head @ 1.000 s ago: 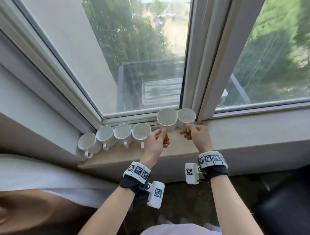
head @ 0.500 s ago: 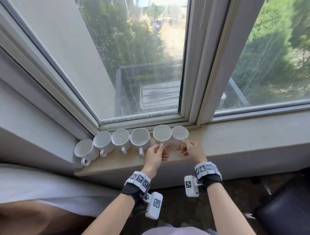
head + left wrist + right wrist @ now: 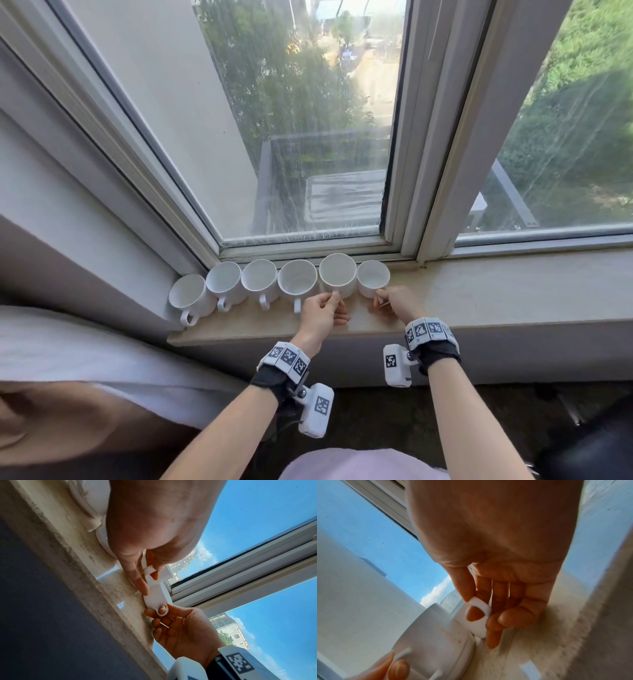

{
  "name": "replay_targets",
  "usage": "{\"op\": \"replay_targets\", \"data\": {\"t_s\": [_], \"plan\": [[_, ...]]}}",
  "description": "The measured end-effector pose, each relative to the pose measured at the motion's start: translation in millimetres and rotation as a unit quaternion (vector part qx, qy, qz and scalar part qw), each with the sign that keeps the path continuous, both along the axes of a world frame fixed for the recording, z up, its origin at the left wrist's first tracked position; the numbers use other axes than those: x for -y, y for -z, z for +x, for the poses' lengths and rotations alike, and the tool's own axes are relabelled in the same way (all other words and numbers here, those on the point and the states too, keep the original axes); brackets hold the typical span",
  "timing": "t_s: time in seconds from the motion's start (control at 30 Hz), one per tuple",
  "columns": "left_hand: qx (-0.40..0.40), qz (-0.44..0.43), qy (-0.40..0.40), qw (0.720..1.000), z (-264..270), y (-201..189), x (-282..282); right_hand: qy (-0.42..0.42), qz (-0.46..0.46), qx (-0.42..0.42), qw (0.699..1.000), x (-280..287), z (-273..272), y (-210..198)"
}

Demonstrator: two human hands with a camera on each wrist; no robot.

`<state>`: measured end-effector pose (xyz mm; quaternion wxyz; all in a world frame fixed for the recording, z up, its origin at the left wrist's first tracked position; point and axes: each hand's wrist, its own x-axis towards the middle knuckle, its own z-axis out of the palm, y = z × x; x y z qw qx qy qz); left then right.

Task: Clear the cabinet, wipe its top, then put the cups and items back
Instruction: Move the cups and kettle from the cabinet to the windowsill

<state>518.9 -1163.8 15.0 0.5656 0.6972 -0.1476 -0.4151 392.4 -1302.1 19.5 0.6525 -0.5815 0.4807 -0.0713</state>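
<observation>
On the pale stone windowsill under the window, I see six white cups in a row, upright, handles pointing toward me. My left hand pinches the fifth cup's handle; my right hand hooks a finger through the sixth cup's handle.

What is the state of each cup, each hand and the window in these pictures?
Four left cups: upright on the windowsill, empty, untouched, handles toward the person.
Fifth cup: upright, empty, handle pinched by the left hand.
Sixth cup: upright, empty, handle held by the right hand.
Window: closed, glass streaked.
</observation>
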Motion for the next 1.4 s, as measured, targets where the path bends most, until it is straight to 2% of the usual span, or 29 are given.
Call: {"op": "replay_targets", "data": {"t_s": [0.17,0.3,0.9,1.1,1.27,1.4], "plan": [[0.01,-0.003,-0.027,1.0,1,4,-5,-0.029,0.038,-0.049,0.998,4,5,-9],[0.016,-0.011,-0.058,0.998,-3,10,-6,-0.025,0.044,-0.037,0.998,1,6,-7],[-0.008,-0.04,-0.157,0.987,-26,16,4,-0.06,-0.03,-0.003,0.998,0,-2,3],[-0.004,-0.047,-0.147,0.988,-32,10,12,-0.059,-0.088,-0.014,0.994,-3,-1,14],[0.018,-0.026,-0.131,0.991,-34,9,14,-0.042,-0.104,-0.015,0.994,-9,-2,10],[0.039,0.003,-0.107,0.994,-33,3,10,-0.065,-0.129,-0.025,0.989,-8,-4,15]]}}
